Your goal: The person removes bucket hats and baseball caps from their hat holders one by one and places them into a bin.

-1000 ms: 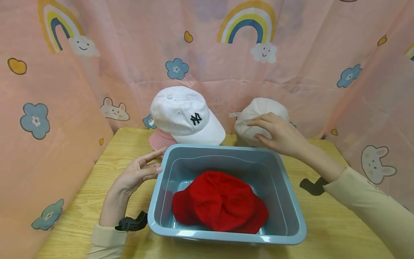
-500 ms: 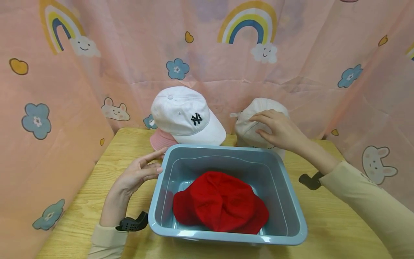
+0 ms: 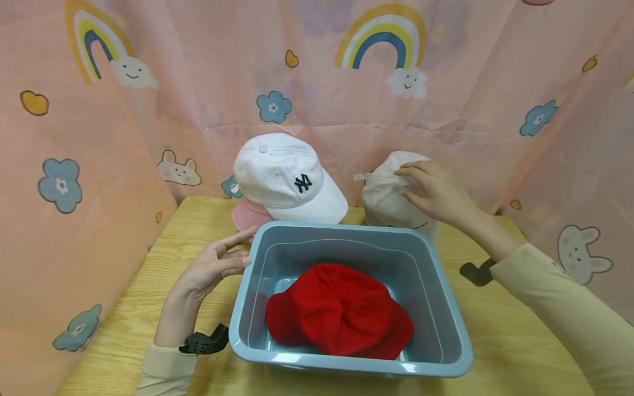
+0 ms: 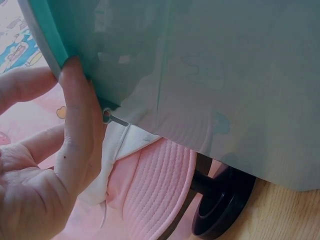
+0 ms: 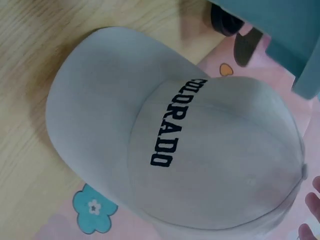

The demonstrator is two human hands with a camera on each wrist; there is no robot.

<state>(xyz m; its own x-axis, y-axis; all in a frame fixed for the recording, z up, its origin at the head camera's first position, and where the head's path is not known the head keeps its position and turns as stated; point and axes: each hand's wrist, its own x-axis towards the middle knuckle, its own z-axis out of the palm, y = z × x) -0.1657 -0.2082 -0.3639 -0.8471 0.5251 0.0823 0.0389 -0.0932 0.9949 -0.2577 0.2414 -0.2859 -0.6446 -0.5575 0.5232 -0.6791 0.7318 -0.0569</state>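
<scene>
A red cap (image 3: 342,311) lies inside the blue-grey plastic tub (image 3: 448,313). My left hand (image 3: 208,267) touches the tub's left rim near the far corner with thumb and fingers fairly straight. In the left wrist view, fingertips (image 4: 72,67) meet the rim from outside. My right hand (image 3: 438,190) hovers at the crown of an off-white baseball cap (image 3: 388,192) behind the tub, its fingers loosely bent. The right wrist view shows this cap (image 5: 215,155) lettered COLORADO, with fingertips (image 5: 314,207) beside its top, apart from it. The tub hides part of the brim.
A white NY cap (image 3: 279,170) sits at the back left over a pink ribbed-brim hat (image 3: 250,214). A black round stand base (image 4: 225,205) shows under the pink brim. Patterned pink cloth (image 3: 317,66) hangs behind the wooden table (image 3: 505,330).
My right hand has shifted slightly up and to the right, showing more of the off-white cap. The left hand stays at the tub rim.
</scene>
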